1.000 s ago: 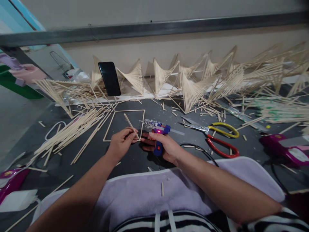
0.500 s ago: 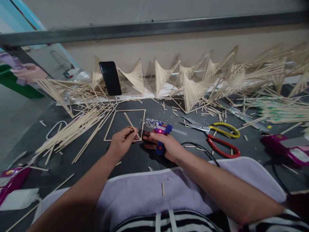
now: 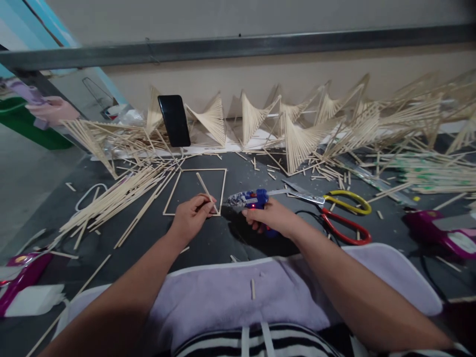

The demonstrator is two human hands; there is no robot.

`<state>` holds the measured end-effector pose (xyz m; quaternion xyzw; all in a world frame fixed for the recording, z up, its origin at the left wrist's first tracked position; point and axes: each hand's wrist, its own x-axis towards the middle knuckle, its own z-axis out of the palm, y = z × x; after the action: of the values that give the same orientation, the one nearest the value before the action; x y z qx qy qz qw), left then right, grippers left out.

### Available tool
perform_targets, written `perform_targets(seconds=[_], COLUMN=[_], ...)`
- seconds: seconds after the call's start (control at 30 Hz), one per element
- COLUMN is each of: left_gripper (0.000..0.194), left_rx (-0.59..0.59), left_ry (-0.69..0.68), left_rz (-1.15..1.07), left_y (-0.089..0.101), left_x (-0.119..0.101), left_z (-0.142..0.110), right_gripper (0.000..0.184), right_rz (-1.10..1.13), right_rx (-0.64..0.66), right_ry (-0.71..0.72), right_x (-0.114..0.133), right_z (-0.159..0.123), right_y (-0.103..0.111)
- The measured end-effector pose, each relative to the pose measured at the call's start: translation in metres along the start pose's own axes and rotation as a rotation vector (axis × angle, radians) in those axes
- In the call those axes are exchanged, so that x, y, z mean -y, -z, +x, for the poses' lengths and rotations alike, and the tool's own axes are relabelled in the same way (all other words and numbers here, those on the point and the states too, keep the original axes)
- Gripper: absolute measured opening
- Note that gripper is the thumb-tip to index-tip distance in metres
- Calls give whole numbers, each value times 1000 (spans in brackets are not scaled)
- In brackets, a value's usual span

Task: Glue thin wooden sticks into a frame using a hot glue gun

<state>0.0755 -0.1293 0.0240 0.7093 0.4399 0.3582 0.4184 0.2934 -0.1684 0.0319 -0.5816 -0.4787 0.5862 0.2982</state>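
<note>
My left hand [image 3: 189,217] pinches a thin wooden stick [image 3: 206,188] that slants up over a square stick frame [image 3: 221,191] lying flat on the dark floor. My right hand [image 3: 273,217] grips a small blue glue gun [image 3: 250,199] with a red light on. Its foil-wrapped nozzle points left, close to the frame's lower right corner and the stick's lower end.
Loose sticks [image 3: 111,201] lie piled at the left. Finished stick fans [image 3: 297,134] and a black phone [image 3: 174,120] lean against the wall. Scissors [image 3: 340,213] with yellow and red handles lie to the right. Magenta tools [image 3: 441,230] sit at both sides. A lilac cloth [image 3: 230,302] covers my lap.
My right hand has lifted and turned the glue gun, swinging its nozzle left towards the frame corner. My left hand stays on the stick.
</note>
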Motion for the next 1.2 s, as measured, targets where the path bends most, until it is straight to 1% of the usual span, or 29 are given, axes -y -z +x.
perform_targets(seconds=[0.13, 0.33, 0.43, 0.63, 0.8, 0.93, 1.03, 1.2], left_gripper=[23, 23, 22, 22, 22, 22, 23, 22], left_rx=[4, -11, -4, -1, -11, -15, -5, 4], left_ry=[-21, -58, -71, -79, -81, -65, -57, -65], left_rz=[12, 80, 114, 107, 127, 93, 53, 79], left_y=[0, 1, 2, 2, 2, 1, 1, 2], left_x=[2, 4, 4, 5, 5, 5, 6, 5], left_z=[0, 0, 0, 1, 1, 1, 1, 1], right_gripper=[25, 21, 22, 22, 20, 19, 16, 14], right_rz=[-284, -620, -720, -798, -820, -835, -832, -834], right_rx=[32, -4, -31, -69, -104, -87, -81, -85], right_ry=[12, 226, 300, 312, 286, 252, 252, 265], right_x=[4, 6, 3, -8, -8, -6, -6, -6], right_z=[-6, -12, -10, -4, -3, -3, -3, -2], right_y=[4, -7, -12, -17, -17, -17, -16, -13])
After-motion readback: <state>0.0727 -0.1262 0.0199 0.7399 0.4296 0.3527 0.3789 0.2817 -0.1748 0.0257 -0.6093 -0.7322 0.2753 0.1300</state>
